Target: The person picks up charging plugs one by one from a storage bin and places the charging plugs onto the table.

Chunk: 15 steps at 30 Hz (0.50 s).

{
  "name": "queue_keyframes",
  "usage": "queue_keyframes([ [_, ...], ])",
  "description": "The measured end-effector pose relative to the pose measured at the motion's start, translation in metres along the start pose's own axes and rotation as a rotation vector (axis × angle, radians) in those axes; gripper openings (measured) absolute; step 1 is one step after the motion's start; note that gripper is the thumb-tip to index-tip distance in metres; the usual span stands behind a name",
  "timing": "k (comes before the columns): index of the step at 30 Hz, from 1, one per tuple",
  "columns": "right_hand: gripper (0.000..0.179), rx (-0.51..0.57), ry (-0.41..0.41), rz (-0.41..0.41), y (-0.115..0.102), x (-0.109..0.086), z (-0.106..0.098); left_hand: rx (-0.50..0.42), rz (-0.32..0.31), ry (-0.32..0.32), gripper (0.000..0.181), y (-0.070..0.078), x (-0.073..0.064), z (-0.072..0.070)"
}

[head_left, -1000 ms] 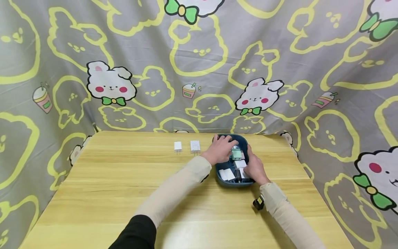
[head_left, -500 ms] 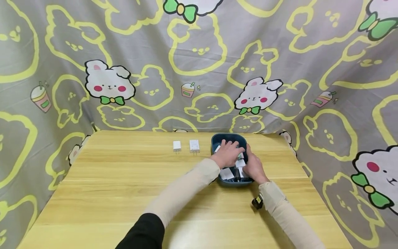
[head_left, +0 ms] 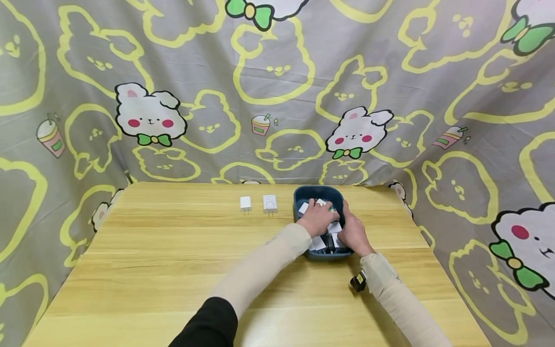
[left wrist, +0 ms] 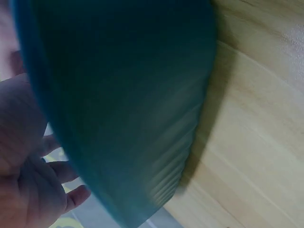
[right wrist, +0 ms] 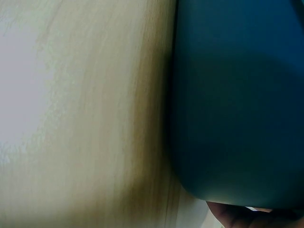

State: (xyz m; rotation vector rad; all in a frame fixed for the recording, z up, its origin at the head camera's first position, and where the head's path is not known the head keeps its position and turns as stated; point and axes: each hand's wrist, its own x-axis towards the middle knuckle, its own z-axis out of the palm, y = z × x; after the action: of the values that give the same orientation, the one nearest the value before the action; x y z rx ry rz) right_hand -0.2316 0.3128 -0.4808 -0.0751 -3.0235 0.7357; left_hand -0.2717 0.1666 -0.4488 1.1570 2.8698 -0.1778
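Observation:
A dark blue plastic bin (head_left: 326, 257) stands at the back right of the table with several plug-in chargers in it. White charger (head_left: 334, 227) blocks and a black one (head_left: 330, 243) show inside, and a bit of green is partly hidden by the fingers. My left hand (head_left: 317, 219) reaches into the bin over the chargers, its fingers spread and lightly bent. In the left wrist view the bin wall (left wrist: 123, 95) stands beside that hand. My right hand (head_left: 356, 233) grips the bin's right wall. Two white chargers, a smaller (head_left: 245, 203) and a larger (head_left: 270, 203), lie left of the bin.
The wooden table (head_left: 151, 270) runs up to a patterned curtain (head_left: 195, 120) at the back and sides. A small black device (head_left: 358, 281) is at the right wrist.
My left hand has moved from the bin's left rim further in, down and to the right, over the chargers. My right hand keeps its grip on the bin.

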Motion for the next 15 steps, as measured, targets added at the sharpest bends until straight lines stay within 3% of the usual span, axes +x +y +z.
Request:
queue_keyframes([
  [8, 0.102, -0.003, 0.022, -0.016, 0.0001, 0.0, 0.0, 0.007, 0.009, 0.031, 0.036, 0.0032, 0.0036, 0.0047],
  [15, 0.102, -0.001, 0.016, -0.015, 0.0018, 0.0001, 0.0011, -0.033, 0.021, 0.017, 0.033, 0.0038, 0.0044, 0.0039],
])
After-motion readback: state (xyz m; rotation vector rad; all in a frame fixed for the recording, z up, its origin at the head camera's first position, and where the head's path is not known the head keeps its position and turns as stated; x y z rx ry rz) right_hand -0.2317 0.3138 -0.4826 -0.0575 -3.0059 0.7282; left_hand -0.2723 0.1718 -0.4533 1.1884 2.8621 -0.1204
